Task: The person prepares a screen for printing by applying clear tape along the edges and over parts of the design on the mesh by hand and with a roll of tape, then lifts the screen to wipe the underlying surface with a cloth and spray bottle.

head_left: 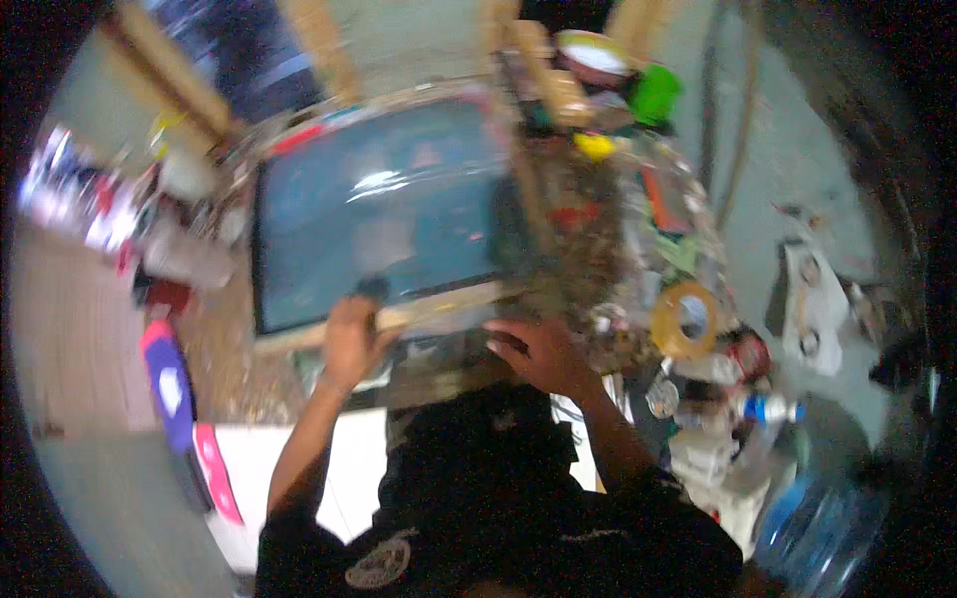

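Note:
A wide grey-blue panel (374, 194) with a dark rim and a pale wooden front bar (449, 299) lies on the cluttered worktop. My left hand (349, 339) is at the front bar, fingers curled on it, beside a small dark shape (371, 287) too blurred to name. My right hand (533, 349) is just right of the bar's near side, fingers apart and thumb out, with nothing visible held. The picture is blurred, so exact contact is hard to tell.
A tape roll (666, 329), green container (653, 95) and bowl (588, 55) crowd the right side. A large blue water bottle (817, 528) is at lower right. Mixed clutter (184, 249), a purple object (169, 384) and a pink object (214, 468) line the left.

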A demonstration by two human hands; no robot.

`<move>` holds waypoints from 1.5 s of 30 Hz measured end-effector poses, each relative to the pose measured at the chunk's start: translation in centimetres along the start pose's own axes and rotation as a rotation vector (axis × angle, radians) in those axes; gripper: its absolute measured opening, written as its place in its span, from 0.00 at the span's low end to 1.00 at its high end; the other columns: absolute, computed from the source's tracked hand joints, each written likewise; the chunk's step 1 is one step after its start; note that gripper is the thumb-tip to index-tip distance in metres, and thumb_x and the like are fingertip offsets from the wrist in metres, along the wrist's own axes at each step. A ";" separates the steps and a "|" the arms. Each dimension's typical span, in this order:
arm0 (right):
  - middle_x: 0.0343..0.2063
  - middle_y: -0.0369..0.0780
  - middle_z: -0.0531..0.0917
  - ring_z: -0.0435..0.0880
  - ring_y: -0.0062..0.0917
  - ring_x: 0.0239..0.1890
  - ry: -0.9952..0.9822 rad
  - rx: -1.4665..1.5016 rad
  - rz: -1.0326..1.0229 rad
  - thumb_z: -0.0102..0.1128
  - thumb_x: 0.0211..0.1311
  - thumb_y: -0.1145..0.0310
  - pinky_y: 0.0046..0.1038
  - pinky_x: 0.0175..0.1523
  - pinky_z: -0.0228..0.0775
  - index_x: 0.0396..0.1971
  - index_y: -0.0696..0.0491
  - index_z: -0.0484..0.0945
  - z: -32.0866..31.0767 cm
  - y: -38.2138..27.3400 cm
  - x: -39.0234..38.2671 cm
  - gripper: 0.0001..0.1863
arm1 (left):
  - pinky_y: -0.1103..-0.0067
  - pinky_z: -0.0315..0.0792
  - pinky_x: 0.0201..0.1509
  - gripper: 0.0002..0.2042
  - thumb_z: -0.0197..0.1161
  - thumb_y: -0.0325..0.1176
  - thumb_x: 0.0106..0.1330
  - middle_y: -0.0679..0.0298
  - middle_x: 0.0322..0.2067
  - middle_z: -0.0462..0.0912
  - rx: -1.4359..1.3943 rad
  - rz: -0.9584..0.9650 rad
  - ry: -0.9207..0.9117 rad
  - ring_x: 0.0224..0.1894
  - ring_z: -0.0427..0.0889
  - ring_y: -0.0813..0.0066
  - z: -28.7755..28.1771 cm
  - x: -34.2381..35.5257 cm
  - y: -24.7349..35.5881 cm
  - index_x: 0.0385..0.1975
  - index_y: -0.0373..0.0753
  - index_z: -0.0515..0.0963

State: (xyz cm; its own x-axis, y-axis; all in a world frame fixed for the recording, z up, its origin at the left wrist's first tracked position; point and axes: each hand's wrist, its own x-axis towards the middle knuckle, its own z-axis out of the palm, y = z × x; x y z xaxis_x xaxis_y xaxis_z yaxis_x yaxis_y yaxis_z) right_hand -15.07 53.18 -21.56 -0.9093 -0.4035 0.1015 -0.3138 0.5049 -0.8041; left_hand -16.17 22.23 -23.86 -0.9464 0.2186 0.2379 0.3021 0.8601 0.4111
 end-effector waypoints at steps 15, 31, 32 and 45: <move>0.31 0.41 0.85 0.83 0.24 0.35 0.512 -0.319 0.307 0.57 0.61 0.70 0.26 0.43 0.72 0.42 0.58 0.81 -18.4 8.5 -1.2 0.12 | 0.65 0.69 0.38 0.19 0.71 0.38 0.51 0.51 0.30 0.77 0.182 0.235 0.160 0.34 0.75 0.49 -13.0 6.5 3.5 0.38 0.31 0.78; 0.46 0.48 0.81 0.81 0.36 0.49 -0.491 0.243 -0.316 0.68 0.51 0.66 0.32 0.53 0.72 0.49 0.59 0.75 10.7 -11.0 24.3 0.25 | 0.66 0.74 0.36 0.39 0.62 0.68 0.51 0.46 0.25 0.80 0.404 0.531 0.222 0.30 0.81 0.52 -31.3 28.4 -0.6 0.34 0.27 0.79; 0.48 0.50 0.80 0.80 0.41 0.51 -0.424 0.276 -0.511 0.71 0.48 0.66 0.34 0.56 0.70 0.55 0.59 0.70 15.3 -11.3 27.1 0.33 | 0.67 0.75 0.38 0.40 0.63 0.68 0.49 0.44 0.27 0.81 0.343 0.493 0.185 0.33 0.82 0.52 -31.6 29.4 -0.4 0.36 0.26 0.79; 0.41 0.54 0.78 0.78 0.44 0.49 -0.149 0.644 -0.443 0.78 0.29 0.61 0.42 0.55 0.69 0.50 0.62 0.69 33.4 -23.3 35.2 0.43 | 0.76 0.70 0.35 0.35 0.63 0.65 0.53 0.58 0.25 0.79 0.442 0.297 0.249 0.29 0.76 0.70 -30.8 29.7 1.2 0.37 0.30 0.81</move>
State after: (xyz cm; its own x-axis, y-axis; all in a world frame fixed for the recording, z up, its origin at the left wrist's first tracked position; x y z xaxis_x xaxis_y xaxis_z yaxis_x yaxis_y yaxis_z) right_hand -30.61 1.73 -18.81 -0.6765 -0.5844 0.4481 -0.3764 -0.2486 -0.8925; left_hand -40.42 15.54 10.82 -0.7568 0.4110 0.5082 0.4235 0.9006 -0.0978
